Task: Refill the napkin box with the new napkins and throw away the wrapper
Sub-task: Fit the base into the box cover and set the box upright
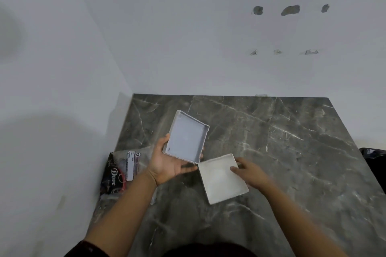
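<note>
Dark grey marbled tabletop [271, 142], white walls. Box-opening step: left hand [167, 162] cupping empty white plastic box half [186, 137], frame centre; right hand [250, 173] loosely gripping other white half [221, 181]. Next: fetching wrapped napkin pack [121, 171], lower left.

Napkin pack [123, 171] left of tray [223, 179] on counter [282, 152].

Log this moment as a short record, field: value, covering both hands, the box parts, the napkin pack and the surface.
left hand: holds one white box half, lifted and tilted, hollow side showing, empty
right hand: fingers on the other white box half, which lies on the counter
napkin pack: still wrapped, at the counter's left edge by the wall
counter: dark marble
napkins in box: none visible
</note>
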